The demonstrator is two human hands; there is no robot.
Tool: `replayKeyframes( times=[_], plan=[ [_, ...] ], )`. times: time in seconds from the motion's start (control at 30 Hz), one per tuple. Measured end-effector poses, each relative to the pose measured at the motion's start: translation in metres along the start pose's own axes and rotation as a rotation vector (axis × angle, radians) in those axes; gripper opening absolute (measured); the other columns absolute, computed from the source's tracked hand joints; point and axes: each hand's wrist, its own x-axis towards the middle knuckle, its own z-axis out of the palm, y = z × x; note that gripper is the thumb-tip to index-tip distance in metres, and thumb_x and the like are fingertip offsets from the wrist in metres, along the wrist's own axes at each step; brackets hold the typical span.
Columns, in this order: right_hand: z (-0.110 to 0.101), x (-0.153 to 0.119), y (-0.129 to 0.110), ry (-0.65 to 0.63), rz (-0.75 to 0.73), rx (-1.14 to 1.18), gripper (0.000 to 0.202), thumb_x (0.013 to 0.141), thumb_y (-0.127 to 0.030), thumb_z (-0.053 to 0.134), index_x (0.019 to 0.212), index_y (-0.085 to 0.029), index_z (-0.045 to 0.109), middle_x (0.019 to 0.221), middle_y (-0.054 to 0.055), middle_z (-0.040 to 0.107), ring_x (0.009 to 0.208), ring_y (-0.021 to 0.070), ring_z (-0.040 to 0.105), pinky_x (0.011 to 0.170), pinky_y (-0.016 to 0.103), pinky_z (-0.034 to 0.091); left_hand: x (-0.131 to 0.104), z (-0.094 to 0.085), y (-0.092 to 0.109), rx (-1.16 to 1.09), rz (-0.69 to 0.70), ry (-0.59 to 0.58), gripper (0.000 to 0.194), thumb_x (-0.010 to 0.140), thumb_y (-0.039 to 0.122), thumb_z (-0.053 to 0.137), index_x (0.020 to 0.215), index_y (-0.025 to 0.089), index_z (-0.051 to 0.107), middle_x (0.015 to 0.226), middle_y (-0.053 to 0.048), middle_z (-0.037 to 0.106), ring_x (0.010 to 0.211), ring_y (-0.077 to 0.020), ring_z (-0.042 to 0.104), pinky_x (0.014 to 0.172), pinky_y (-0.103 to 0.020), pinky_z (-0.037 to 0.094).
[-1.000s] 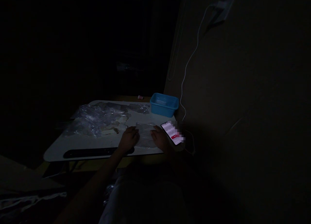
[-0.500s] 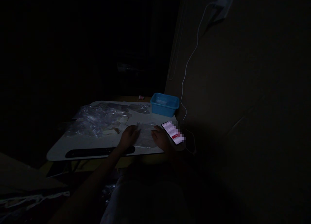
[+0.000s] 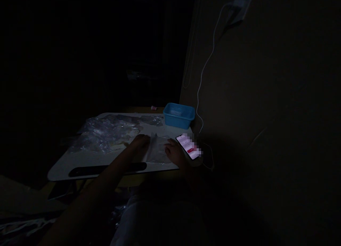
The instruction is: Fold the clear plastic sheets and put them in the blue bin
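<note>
A clear plastic bag [image 3: 157, 151] lies on the small white table [image 3: 103, 158] between my two hands. My left hand [image 3: 139, 143] is closed on the bag's left edge, which is raised a little in a fold. On the bag's right side rests my right hand [image 3: 175, 153], its fingers slightly apart and pressing on the plastic. Just right of that hand is a lit phone [image 3: 186, 145]. A heap of crumpled clear plastic [image 3: 103, 132] spreads over the table's left half. Dim light hides the finger details.
A blue plastic basin [image 3: 178, 122] stands at the table's back right corner. Behind the table lies a small pinkish-white object [image 3: 153, 108]. A white cable [image 3: 202, 75] hangs down the wall from a socket [image 3: 241, 7]. The table has a dark slot [image 3: 87, 171] near its front edge.
My left hand has raised the bag's left edge into a fold and shifted slightly left. My right hand stays on the bag's right side. The view has shifted slightly.
</note>
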Motion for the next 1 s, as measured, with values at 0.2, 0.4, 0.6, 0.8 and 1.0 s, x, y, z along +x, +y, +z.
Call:
replayKeyframes(
  times=[0.2,0.4,0.6,0.8,1.0],
  plan=[
    [0.000,0.001,0.000,0.005,0.017,0.021,0.025,0.078,-0.018,0.047,0.095,-0.018,0.065,0.117,0.010,0.055,0.112,0.0203,0.047,0.096,0.035,0.035,0.001,0.004,0.007,0.179,-0.053,-0.066,0.029,0.046,0.030,0.070,0.042,0.017,0.045,0.031,0.008,0.036,0.030,-0.0051,0.030,0.034,-0.020,0.020],
    [0.000,0.000,0.000,0.018,0.009,0.027,0.023,0.079,-0.018,0.047,0.092,-0.019,0.066,0.118,0.008,0.054,0.111,0.0198,0.047,0.096,0.035,0.035,-0.003,0.013,0.001,0.201,0.042,-0.019,0.022,0.041,0.024,0.069,0.039,0.016,0.048,0.035,0.006,0.043,0.037,-0.0062,0.038,0.039,-0.020,0.027],
    [-0.002,0.000,-0.001,0.012,-0.003,-0.026,0.022,0.080,-0.018,0.046,0.088,-0.019,0.066,0.115,0.008,0.056,0.108,0.0193,0.049,0.094,0.034,0.036,-0.006,0.009,-0.011,0.164,0.129,0.049,0.020,0.045,0.032,0.066,0.052,0.016,0.057,0.043,0.003,0.050,0.041,-0.0082,0.042,0.041,-0.020,0.030],
    [0.001,0.000,0.002,0.024,-0.004,-0.017,0.021,0.080,-0.019,0.046,0.088,-0.018,0.066,0.114,0.008,0.057,0.108,0.0195,0.049,0.095,0.035,0.036,-0.009,0.004,-0.025,0.224,0.248,-0.050,0.032,0.055,0.042,0.058,0.068,0.013,0.066,0.054,-0.001,0.059,0.049,-0.0113,0.049,0.046,-0.022,0.034],
    [-0.002,0.000,0.000,0.095,-0.011,0.096,0.040,0.080,-0.017,0.043,0.119,-0.014,0.048,0.122,0.012,0.050,0.115,0.0213,0.043,0.098,0.038,0.035,-0.006,0.002,-0.034,0.269,0.338,0.030,0.030,0.059,0.041,0.056,0.070,0.015,0.067,0.069,-0.003,0.067,0.066,-0.0163,0.058,0.058,-0.024,0.043]
  ],
)
